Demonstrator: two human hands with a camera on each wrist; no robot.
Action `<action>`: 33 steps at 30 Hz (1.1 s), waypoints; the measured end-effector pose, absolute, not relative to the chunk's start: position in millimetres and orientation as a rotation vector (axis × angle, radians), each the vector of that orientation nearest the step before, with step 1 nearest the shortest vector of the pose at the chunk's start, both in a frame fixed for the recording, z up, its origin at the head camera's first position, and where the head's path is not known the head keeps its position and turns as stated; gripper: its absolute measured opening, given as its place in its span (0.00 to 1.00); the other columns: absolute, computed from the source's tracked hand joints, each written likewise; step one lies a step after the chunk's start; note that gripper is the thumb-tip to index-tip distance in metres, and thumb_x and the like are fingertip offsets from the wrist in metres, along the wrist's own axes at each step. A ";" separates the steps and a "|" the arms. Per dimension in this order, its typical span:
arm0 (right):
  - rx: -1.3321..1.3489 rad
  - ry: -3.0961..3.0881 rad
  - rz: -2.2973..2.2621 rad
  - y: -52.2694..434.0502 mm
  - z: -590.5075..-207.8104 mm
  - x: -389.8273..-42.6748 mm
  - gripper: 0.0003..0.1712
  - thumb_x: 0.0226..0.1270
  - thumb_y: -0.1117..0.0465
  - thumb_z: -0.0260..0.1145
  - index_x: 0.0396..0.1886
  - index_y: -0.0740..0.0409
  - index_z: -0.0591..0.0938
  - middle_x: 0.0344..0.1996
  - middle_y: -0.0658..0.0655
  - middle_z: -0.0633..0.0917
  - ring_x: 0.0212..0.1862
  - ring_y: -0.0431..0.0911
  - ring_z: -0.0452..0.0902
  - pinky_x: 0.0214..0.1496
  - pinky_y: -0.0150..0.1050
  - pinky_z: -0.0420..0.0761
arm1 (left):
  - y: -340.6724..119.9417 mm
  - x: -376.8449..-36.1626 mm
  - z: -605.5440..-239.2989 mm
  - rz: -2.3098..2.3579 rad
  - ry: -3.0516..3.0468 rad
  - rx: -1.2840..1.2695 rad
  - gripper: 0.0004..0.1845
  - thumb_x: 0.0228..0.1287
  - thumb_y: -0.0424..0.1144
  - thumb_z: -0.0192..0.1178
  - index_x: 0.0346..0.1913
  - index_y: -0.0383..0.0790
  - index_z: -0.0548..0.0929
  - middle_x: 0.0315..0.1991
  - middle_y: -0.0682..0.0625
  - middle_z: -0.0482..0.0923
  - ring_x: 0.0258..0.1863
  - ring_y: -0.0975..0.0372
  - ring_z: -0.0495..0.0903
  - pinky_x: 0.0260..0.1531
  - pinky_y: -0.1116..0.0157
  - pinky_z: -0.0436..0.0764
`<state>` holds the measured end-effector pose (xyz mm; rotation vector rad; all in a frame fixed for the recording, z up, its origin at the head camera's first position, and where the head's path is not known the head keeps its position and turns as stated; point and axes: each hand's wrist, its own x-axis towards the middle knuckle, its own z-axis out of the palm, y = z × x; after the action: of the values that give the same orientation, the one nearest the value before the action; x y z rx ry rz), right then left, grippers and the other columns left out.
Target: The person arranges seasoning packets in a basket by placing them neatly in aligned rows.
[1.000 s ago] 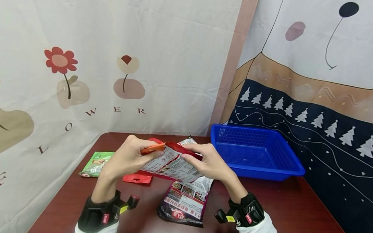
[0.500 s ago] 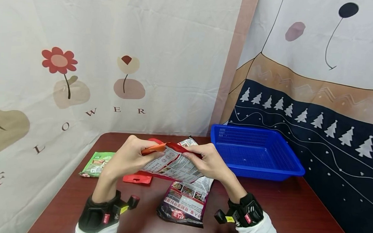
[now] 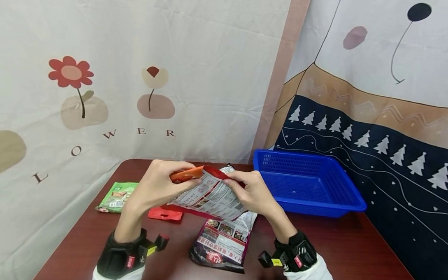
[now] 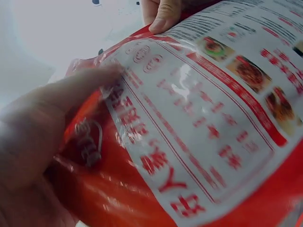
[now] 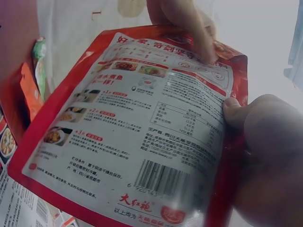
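Both hands hold a red sauce packet up at mid-frame, above the surface, its top edge pinched but not visibly open.

In the head view the left hand and right hand each pinch an upper corner of the red packet, fingers curled on it; judging by this, the top seal is being worked and nothing has yet come out. Below lie a dark printed pouch, a small red tab and a green packet at left, with a blue basket at right on the surface. Only the right wrist view shows the packet's barcode and printed back panel whole; the left wrist view, partly blurred, shows the thumb lying across the packet's printed corner.
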<state>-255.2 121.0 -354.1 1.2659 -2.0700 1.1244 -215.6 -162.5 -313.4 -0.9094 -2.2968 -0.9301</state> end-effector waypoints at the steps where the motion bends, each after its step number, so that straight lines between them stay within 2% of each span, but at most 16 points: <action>1: 1.242 -2.084 1.146 122.1 -353.8 -255.4 0.07 0.74 0.65 0.67 0.45 0.53 0.89 0.33 0.52 0.91 0.25 0.35 0.82 0.27 0.25 0.79 | -162.2 -216.4 -313.6 -0.958 -2.278 -0.875 0.18 0.57 0.47 0.79 0.51 0.57 0.89 0.40 0.60 0.90 0.29 0.70 0.82 0.29 0.73 0.82; 3: 1.191 -2.109 1.211 124.3 -353.4 -255.6 0.07 0.75 0.64 0.66 0.45 0.53 0.89 0.34 0.54 0.92 0.27 0.38 0.86 0.28 0.28 0.83 | -162.1 -218.6 -314.3 -1.046 -2.235 -0.821 0.25 0.56 0.47 0.79 0.58 0.59 0.86 0.48 0.58 0.90 0.38 0.67 0.89 0.37 0.73 0.87; 5: 1.122 -2.127 1.286 126.4 -353.6 -256.4 0.07 0.75 0.63 0.66 0.45 0.54 0.89 0.34 0.55 0.92 0.28 0.40 0.87 0.28 0.31 0.85 | -162.6 -220.9 -315.4 -1.132 -2.192 -0.773 0.32 0.56 0.46 0.79 0.64 0.60 0.81 0.55 0.57 0.88 0.49 0.64 0.90 0.47 0.73 0.87; 8: 1.013 -2.120 1.403 129.4 -354.2 -259.0 0.07 0.76 0.62 0.65 0.43 0.55 0.89 0.31 0.57 0.92 0.26 0.43 0.87 0.25 0.36 0.86 | -162.5 -225.2 -316.4 -1.253 -2.146 -0.704 0.40 0.58 0.43 0.78 0.72 0.65 0.73 0.63 0.60 0.83 0.62 0.62 0.85 0.61 0.69 0.83; 12: 0.852 -2.061 1.533 132.9 -353.9 -263.0 0.07 0.75 0.62 0.66 0.42 0.58 0.89 0.28 0.61 0.91 0.24 0.43 0.87 0.23 0.38 0.86 | -160.5 -232.7 -318.6 -1.403 -2.115 -0.645 0.45 0.61 0.41 0.75 0.77 0.69 0.64 0.70 0.63 0.76 0.71 0.66 0.76 0.73 0.64 0.75; 14: 0.771 -2.024 1.590 134.1 -353.2 -264.4 0.08 0.75 0.61 0.66 0.42 0.59 0.89 0.28 0.63 0.91 0.24 0.42 0.86 0.23 0.38 0.86 | -158.6 -237.0 -321.3 -1.509 -2.093 -0.652 0.46 0.62 0.39 0.73 0.78 0.68 0.61 0.72 0.63 0.73 0.71 0.65 0.75 0.71 0.64 0.76; 17: 0.660 -1.972 1.680 134.8 -352.2 -265.8 0.11 0.76 0.57 0.66 0.43 0.60 0.89 0.28 0.64 0.91 0.25 0.43 0.86 0.24 0.39 0.86 | -153.1 -243.6 -326.9 -1.671 -2.052 -0.692 0.48 0.63 0.37 0.71 0.79 0.67 0.58 0.73 0.59 0.71 0.67 0.61 0.77 0.63 0.68 0.81; 19: 0.589 -1.942 1.735 135.0 -351.8 -265.7 0.14 0.76 0.54 0.66 0.45 0.60 0.89 0.30 0.61 0.91 0.27 0.44 0.87 0.27 0.41 0.87 | -147.5 -247.9 -331.3 -1.762 -2.023 -0.739 0.48 0.63 0.35 0.71 0.80 0.65 0.57 0.72 0.55 0.71 0.63 0.57 0.79 0.57 0.67 0.85; 22: 0.500 -1.893 1.813 135.5 -350.9 -265.4 0.17 0.76 0.51 0.66 0.48 0.60 0.88 0.32 0.56 0.92 0.31 0.46 0.88 0.32 0.42 0.89 | -137.6 -253.3 -338.4 -1.850 -2.001 -0.803 0.47 0.64 0.35 0.71 0.80 0.62 0.57 0.68 0.50 0.74 0.62 0.55 0.81 0.58 0.63 0.86; 27: 0.411 -1.779 1.939 135.7 -348.8 -265.3 0.19 0.75 0.50 0.67 0.50 0.62 0.88 0.31 0.50 0.91 0.34 0.45 0.88 0.38 0.40 0.89 | -123.9 -260.9 -351.5 -1.955 -2.004 -0.866 0.42 0.65 0.35 0.71 0.77 0.57 0.62 0.66 0.48 0.77 0.61 0.54 0.84 0.57 0.57 0.87; 33: 0.346 -1.674 2.044 134.9 -347.1 -265.8 0.19 0.74 0.52 0.67 0.51 0.64 0.87 0.33 0.50 0.91 0.38 0.45 0.87 0.44 0.37 0.88 | -112.5 -263.0 -364.4 -1.978 -2.097 -0.854 0.33 0.65 0.40 0.73 0.69 0.54 0.70 0.61 0.47 0.84 0.56 0.54 0.88 0.52 0.54 0.89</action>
<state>-265.8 134.9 -347.1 0.3460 -1.6736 2.0440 -263.0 -112.5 -364.4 -0.8542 -2.0968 -1.9784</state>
